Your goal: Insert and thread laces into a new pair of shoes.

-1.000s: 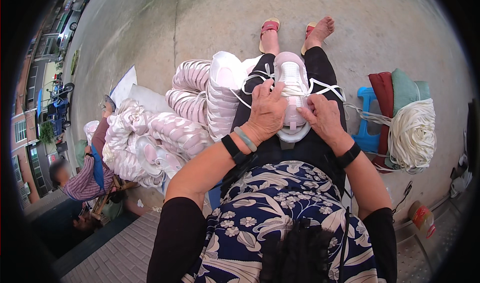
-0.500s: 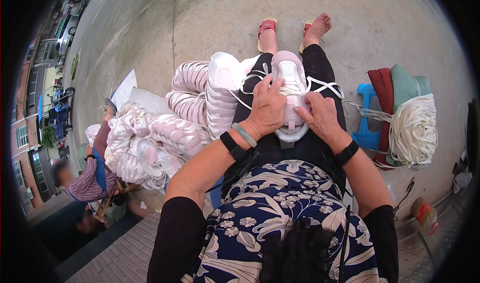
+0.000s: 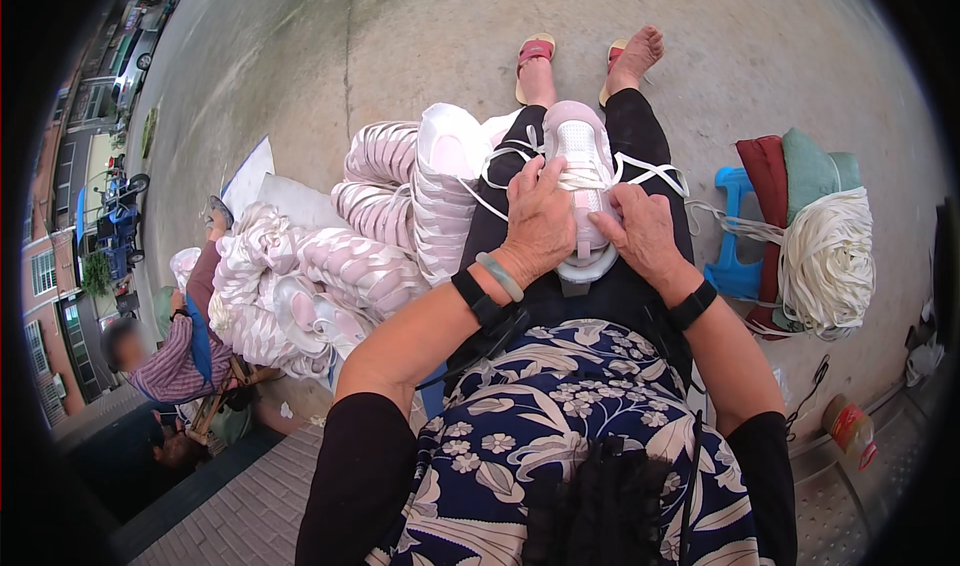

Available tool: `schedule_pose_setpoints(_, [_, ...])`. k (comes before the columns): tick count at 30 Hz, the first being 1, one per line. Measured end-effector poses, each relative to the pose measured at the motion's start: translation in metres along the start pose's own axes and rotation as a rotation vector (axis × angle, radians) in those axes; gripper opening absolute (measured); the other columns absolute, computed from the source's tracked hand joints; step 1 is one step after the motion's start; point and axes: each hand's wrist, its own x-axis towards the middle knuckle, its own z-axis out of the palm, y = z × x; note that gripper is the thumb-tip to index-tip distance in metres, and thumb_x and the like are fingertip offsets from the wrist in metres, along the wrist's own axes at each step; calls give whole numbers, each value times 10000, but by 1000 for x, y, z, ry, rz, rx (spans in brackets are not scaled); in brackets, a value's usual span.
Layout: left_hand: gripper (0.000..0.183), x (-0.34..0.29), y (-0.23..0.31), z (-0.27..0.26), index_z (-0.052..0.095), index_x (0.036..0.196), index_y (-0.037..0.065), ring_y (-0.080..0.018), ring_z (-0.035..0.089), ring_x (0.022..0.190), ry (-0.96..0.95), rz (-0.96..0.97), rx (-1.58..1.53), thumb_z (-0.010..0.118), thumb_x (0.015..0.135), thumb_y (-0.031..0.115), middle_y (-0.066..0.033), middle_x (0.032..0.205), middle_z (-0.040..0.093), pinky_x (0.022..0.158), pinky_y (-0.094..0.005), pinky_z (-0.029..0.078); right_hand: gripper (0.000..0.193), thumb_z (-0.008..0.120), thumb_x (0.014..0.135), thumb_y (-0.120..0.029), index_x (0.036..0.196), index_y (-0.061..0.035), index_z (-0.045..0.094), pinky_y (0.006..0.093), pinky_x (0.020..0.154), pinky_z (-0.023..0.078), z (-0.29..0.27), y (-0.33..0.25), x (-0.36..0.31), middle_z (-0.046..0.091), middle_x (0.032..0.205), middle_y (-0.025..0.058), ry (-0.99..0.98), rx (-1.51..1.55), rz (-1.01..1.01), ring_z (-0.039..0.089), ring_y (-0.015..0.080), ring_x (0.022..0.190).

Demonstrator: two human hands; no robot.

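Shoe (image 3: 577, 141) rests on the lap (image 3: 645, 126), toe toward the feet (image 3: 637, 58), with white lace (image 3: 652, 169) trailing out at both sides. Compared with half a second ago, little changes: the left hand (image 3: 540, 216) sits drawn very slightly back, its fingers near the lace rows, while the right hand (image 3: 648, 231) keeps its place beside the tongue (image 3: 586, 202). So the work stays at the same spot, loose ends untied. Each grip touches the shoe; whether either pinches lace, I cannot tell.
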Motion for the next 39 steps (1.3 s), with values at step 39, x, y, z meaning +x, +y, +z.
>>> schedule_pose_setpoints(39, [85, 7, -16, 12, 541, 785, -49, -386, 482, 1070, 25, 39, -291, 548, 719, 5, -236, 1165, 504, 939, -397, 383, 33, 575, 739, -115, 761, -113, 551, 421, 714, 341, 15, -17, 21, 536, 764, 41, 74, -117, -46, 554, 248, 766])
